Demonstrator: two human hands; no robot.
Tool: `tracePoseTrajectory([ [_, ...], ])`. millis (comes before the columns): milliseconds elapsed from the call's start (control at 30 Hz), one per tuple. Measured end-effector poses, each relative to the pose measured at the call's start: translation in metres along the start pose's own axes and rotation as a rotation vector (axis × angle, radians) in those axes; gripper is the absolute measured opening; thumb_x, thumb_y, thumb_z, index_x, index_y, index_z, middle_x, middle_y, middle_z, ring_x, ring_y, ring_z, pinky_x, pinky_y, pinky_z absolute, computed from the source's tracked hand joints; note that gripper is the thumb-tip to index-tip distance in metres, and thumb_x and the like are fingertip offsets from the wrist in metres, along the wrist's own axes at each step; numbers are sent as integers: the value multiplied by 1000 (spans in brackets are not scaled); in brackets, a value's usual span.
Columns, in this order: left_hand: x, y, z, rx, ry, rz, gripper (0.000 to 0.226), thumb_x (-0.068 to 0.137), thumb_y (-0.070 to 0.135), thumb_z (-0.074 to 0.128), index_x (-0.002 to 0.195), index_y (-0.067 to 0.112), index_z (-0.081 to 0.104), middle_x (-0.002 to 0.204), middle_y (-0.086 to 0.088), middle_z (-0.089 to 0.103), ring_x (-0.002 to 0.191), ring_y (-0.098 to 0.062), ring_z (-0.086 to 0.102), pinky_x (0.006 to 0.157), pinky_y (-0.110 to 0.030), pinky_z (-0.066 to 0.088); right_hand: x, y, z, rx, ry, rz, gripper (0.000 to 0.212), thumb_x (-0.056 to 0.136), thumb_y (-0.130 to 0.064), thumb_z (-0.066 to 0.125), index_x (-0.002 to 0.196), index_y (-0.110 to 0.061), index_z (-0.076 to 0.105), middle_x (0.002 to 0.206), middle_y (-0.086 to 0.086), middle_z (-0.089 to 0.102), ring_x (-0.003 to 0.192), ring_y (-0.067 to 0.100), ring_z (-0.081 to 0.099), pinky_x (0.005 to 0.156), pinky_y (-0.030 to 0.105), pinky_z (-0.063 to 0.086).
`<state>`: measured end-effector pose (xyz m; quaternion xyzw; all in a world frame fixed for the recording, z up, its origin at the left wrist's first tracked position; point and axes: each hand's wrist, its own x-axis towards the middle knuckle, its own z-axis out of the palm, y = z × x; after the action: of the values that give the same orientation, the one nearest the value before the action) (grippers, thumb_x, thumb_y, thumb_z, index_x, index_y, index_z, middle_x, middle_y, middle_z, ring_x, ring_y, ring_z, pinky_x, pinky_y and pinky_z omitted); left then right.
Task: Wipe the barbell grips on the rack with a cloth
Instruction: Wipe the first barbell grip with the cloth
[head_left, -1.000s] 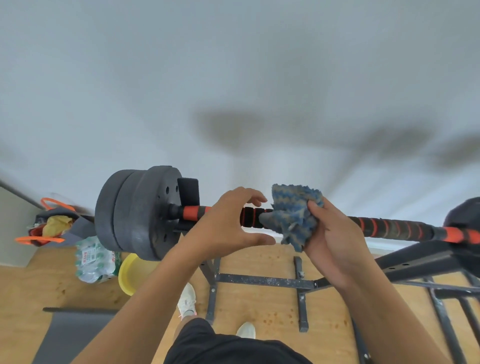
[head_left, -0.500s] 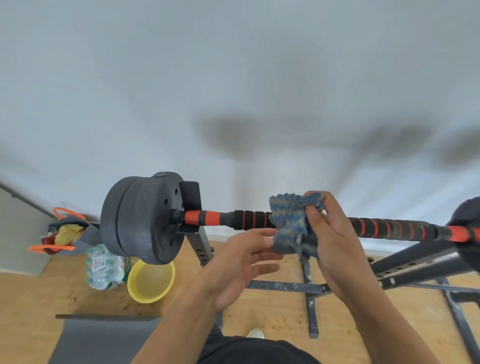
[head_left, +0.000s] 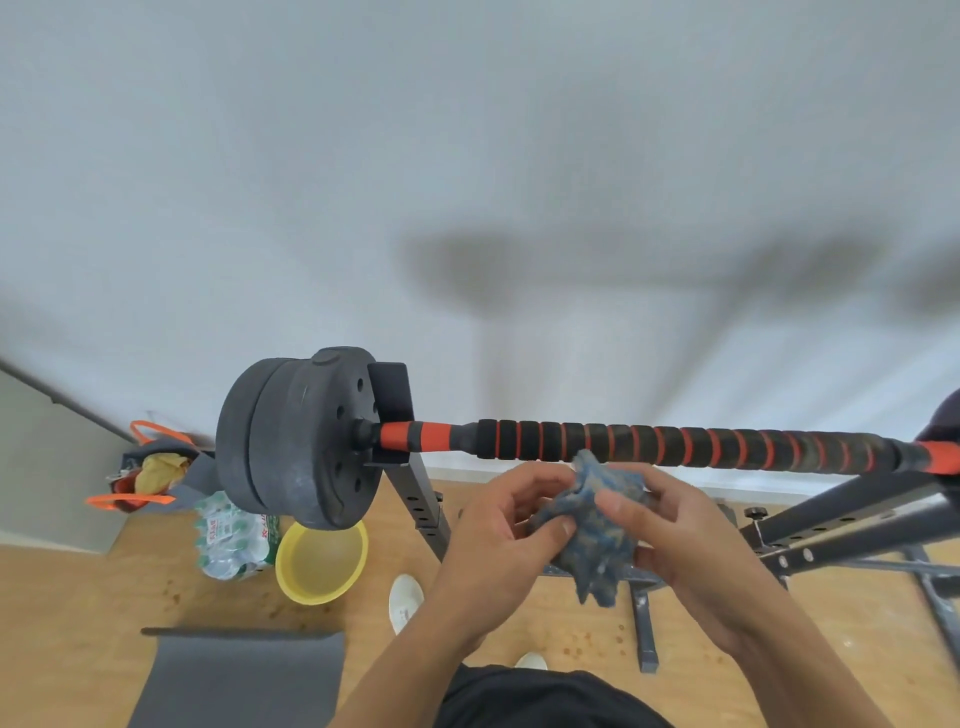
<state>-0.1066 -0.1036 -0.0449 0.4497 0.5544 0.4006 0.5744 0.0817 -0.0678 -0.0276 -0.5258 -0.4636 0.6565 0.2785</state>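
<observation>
A barbell lies across the black rack (head_left: 415, 499), its black foam grip (head_left: 675, 446) ringed with orange stripes. Black weight plates (head_left: 296, 441) sit on its left end. A crumpled blue cloth (head_left: 592, 540) hangs just below the grip, off the bar. My left hand (head_left: 498, 540) holds the cloth's left side between thumb and fingers. On the cloth's right side my right hand (head_left: 670, 525) pinches it with the thumb in front. Both hands are under the bar and near its middle.
On the wooden floor at the left stand a yellow bowl (head_left: 322, 564), a pack of water bottles (head_left: 228, 535) and a bag with orange handles (head_left: 150, 467). A grey mat (head_left: 239, 675) lies at lower left. Rack legs (head_left: 644, 623) cross the floor below my hands.
The cloth has come off the bar and dropped below it. My left hand has joined my right hand on the cloth. The whole grip is now uncovered.
</observation>
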Motion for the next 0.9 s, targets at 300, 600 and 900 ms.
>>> tracePoseTrajectory([
  [300,3,10,-8,93,47,170,55,84,5,84,125,37,64,117,10,65,95,-25,73,82,-40,64,2,-22,9,-453,-292,4,40,76,-54,79,104,-28,71,94,-7,78,89,12,75,91,38,60],
  [600,6,17,-51,219,317,267,27,98,7,68,115,28,67,108,10,73,104,-16,71,90,-40,60,19,-30,18,-206,52,-151,14,91,-26,71,100,-15,70,94,16,74,68,22,70,58,30,56],
  [900,64,0,-53,1262,114,338,64,86,38,75,140,23,45,133,4,50,118,-17,52,104,-33,44,104,-76,18,-977,65,-393,29,87,-41,75,88,-17,59,83,-14,63,78,-5,60,62,8,38],
])
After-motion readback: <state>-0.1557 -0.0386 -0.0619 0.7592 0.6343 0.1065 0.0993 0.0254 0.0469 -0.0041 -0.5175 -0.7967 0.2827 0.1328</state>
